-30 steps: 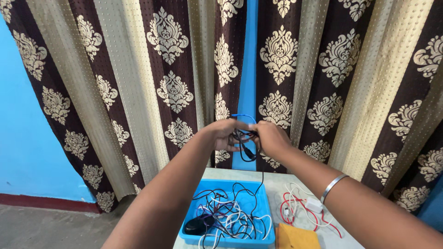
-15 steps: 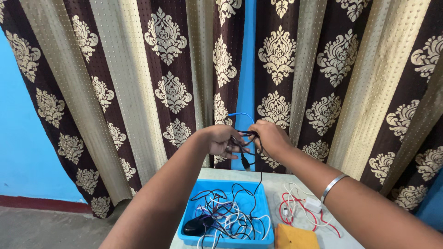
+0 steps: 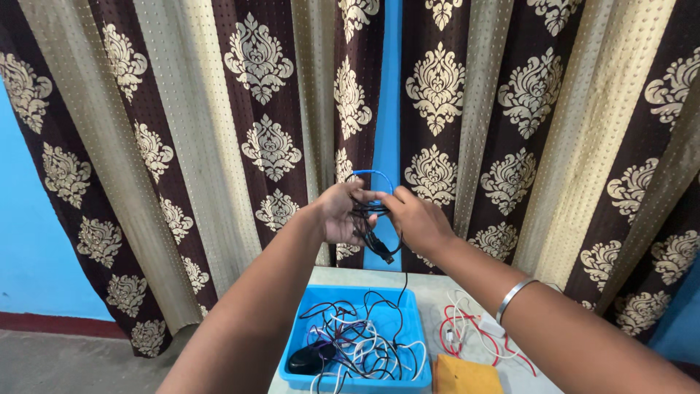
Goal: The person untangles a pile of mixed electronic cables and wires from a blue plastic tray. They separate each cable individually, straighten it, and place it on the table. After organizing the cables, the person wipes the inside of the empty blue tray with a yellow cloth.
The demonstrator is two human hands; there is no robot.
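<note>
At the centre of the frame, two bare hands meet in mid-air, raised in front of a curtain. The left hand [image 3: 337, 213] and the right hand [image 3: 410, 219] each have their grip closed on a small bundle of black cable [image 3: 370, 219] held between them. A blue cable loop [image 3: 372, 175] arches just above the fingers, and a black plug end [image 3: 383, 253] dangles below the hands. One thin black strand trails down into a blue tray [image 3: 412, 310] at the bottom centre, which is filled with tangled black and white wires and a black computer mouse [image 3: 308, 357]. The tray sits on a pale table [image 3: 437, 288]. Just right of it lie red and white wires [image 3: 467, 332] and a yellow-brown packet [image 3: 467, 378]. A silver bangle [image 3: 512, 299] circles the right wrist. The brown-and-beige patterned curtain [image 3: 240, 131] fills the background.
</note>
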